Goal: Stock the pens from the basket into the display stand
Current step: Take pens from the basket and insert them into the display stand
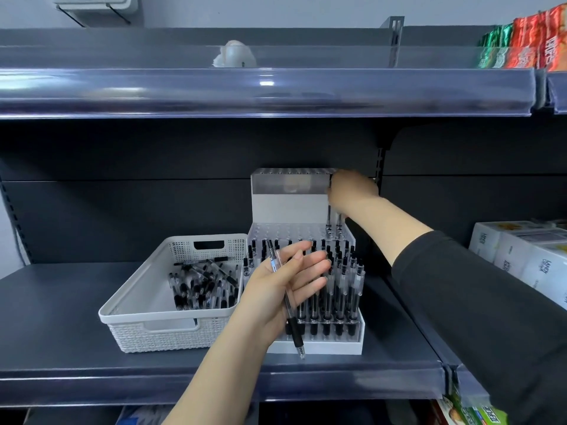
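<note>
Nearest the camera, the left hand (pixel 287 279) is raised palm-up in front of the display stand (pixel 319 343), its fingers nearly straight and spread a little, while the thumb pins a single pen (pixel 285 297) across the palm — the pen runs slantwise, its clear end up near the fingers and its black grip and tip hanging below the heel of the hand. Just behind that hand, the stand's lowest tier is filled with upright pens (pixel 340 289) in close rows. To the left, touching the stand's side, sits a white woven basket (pixel 153 331) on the dark shelf (pixel 61 317), with a loose heap of pens (pixel 202 286) lying in its far half. Farther back, the stand's middle tier (pixel 288 233) shows mostly bare holes, with two pens (pixel 333 223) standing at its right rear corner. Above them the right hand (pixel 352 191), reaching out of a black sleeve (pixel 478 302), is at the right end of the top tier (pixel 291 179); it is blurred, and I cannot tell how its fingers are set. Off to the right stand white boxes (pixel 521 256).
</note>
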Demonstrator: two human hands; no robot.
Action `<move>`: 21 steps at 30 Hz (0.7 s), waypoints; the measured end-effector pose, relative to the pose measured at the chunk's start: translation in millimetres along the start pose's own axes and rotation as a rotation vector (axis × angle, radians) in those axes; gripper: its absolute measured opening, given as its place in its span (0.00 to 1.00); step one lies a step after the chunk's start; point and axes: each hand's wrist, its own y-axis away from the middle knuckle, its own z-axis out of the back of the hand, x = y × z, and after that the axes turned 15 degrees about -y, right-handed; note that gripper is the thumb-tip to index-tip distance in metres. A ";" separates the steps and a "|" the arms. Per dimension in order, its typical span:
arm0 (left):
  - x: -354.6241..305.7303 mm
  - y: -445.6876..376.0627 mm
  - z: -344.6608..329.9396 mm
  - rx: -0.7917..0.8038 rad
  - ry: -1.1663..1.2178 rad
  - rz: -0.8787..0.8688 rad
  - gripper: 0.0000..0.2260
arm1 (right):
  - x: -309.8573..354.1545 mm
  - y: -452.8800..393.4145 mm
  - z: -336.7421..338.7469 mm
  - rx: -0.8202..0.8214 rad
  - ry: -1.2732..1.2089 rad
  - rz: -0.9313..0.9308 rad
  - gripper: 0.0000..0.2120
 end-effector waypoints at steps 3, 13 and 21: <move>-1.5 -1.2 -0.6 -0.001 -0.009 -0.008 0.07 | -4.8 -2.5 -5.4 -0.041 -0.057 0.000 0.10; -2.5 -0.9 -3.0 -0.008 -0.038 -0.015 0.07 | -12.7 14.0 2.0 -0.136 -0.127 0.087 0.13; -10.9 -1.0 -10.3 0.027 -0.082 -0.037 0.07 | 24.5 82.2 32.3 -0.014 -0.881 0.329 0.11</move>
